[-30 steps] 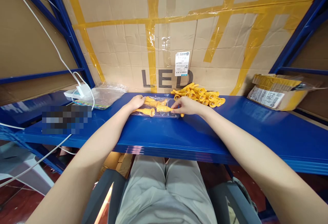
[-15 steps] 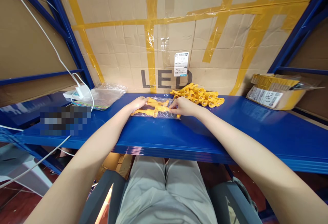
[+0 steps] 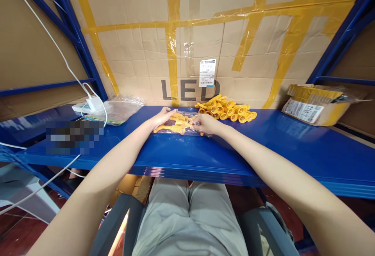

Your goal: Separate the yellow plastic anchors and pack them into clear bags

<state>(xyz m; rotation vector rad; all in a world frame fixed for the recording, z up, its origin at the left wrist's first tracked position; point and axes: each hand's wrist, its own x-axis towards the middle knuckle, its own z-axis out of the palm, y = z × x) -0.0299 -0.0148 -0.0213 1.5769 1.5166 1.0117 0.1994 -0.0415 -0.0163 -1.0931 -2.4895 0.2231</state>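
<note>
A clear plastic bag with several yellow pieces inside lies on the blue shelf, between my hands. My left hand is closed on the bag's left end, its thumb side over the yellow pieces. At the bag's right end, my right hand pinches the plastic, fingers bent inward. Behind my right hand sits a pile of yellow horn-shaped pieces, up against the cardboard.
A large taped cardboard sheet stands along the back. At right is a small open carton. Plastic bags, a white plug with cable and a blurred dark item are at left.
The bag has shifted slightly right. My left hand has moved slightly right and up over it, and my right hand has drawn a little inward.
</note>
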